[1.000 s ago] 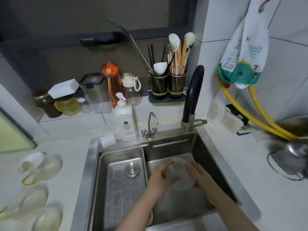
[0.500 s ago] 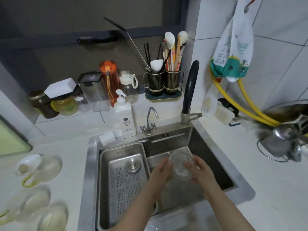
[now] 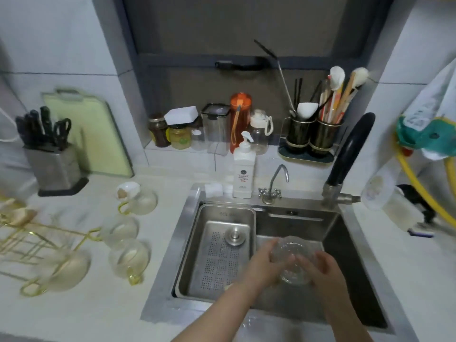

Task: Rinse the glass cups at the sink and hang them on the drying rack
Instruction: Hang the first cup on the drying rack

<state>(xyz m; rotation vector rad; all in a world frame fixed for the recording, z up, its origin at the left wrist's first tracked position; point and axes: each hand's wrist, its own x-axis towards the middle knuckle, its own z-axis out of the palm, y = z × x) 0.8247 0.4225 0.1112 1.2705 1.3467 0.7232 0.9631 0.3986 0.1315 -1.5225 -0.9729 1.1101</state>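
Note:
Over the steel sink (image 3: 365, 245) I hold a clear glass cup (image 3: 292, 260) between both hands. My left hand (image 3: 260, 266) grips its left side and my right hand (image 3: 320, 270) grips its right side. The cup's mouth faces up toward me. On the counter to the left lie several more glass cups with yellow handles (image 3: 129, 260), (image 3: 139, 199), (image 3: 122, 230), (image 3: 66, 270). The gold wire drying rack (image 3: 27, 233) stands at the far left, blurred.
A perforated steel drain basket (image 3: 219, 253) fills the sink's left half. A black faucet (image 3: 348, 154), a small tap (image 3: 274, 183) and a soap bottle (image 3: 244, 169) line the sink's back edge. A knife block (image 3: 53, 159) and green cutting board (image 3: 91, 134) stand at the back left.
My view has swung left, bringing the rack, knife block and cutting board into sight. Both hands still hold the cup over the sink, lifted slightly.

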